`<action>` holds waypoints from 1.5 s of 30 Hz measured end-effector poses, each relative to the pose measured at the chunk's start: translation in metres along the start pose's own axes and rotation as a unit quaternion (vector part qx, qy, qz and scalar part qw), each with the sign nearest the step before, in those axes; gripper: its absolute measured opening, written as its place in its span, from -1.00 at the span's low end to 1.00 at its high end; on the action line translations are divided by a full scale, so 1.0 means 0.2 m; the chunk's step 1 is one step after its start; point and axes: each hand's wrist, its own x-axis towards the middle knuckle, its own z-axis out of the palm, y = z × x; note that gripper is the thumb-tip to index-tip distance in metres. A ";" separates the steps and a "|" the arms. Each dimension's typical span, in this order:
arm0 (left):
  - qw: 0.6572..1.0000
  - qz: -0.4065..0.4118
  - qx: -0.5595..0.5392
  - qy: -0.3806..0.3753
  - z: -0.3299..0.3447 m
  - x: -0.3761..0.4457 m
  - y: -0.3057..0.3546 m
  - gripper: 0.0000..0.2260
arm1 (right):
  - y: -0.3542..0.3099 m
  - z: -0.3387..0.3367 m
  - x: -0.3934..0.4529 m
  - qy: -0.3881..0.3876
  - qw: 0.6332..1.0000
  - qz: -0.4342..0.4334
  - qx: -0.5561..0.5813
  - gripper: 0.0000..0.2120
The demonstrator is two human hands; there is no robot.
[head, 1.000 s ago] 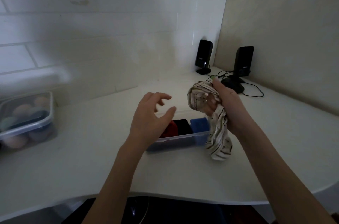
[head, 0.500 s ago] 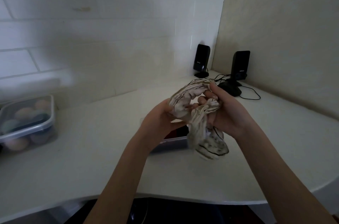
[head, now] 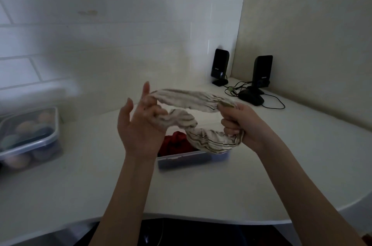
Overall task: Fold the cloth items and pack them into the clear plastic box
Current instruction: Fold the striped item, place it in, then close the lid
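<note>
A cream cloth with thin dark stripes (head: pixel 193 100) is stretched between both hands above the table. My left hand (head: pixel 141 124) pinches its left end with thumb and some fingers, the other fingers spread upward. My right hand (head: pixel 239 124) is closed around the right end. The cloth loops down and bunches in the middle. Below it sits the clear plastic box (head: pixel 181 160), partly hidden by my hands. A red cloth (head: pixel 175 143) lies in the box.
A second clear lidded box (head: pixel 50 135) with rounded pastel items stands at the far left. Two black speakers (head: pixel 220 66) (head: pixel 261 72) with cables stand in the back right corner. The white table's curved front edge (head: pixel 201 217) runs below my forearms.
My left hand reached in and took hold of the striped cloth. Both hands then moved apart, drawing the bunched cloth out sideways above the box.
</note>
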 end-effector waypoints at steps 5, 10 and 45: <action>0.959 0.094 0.260 0.070 0.06 0.04 -0.06 -0.32 | 0.05 0.06 -0.02 0.036 0.964 -0.033 -0.261 -0.88; 0.756 0.032 0.653 0.021 0.13 0.03 -0.15 -0.20 | 0.00 0.13 -0.06 -0.038 0.940 -0.075 -0.330 -0.90; 0.984 -0.041 0.163 -0.049 0.11 0.02 -0.13 -0.32 | 0.03 0.20 -0.07 -0.185 0.974 0.043 0.124 -0.72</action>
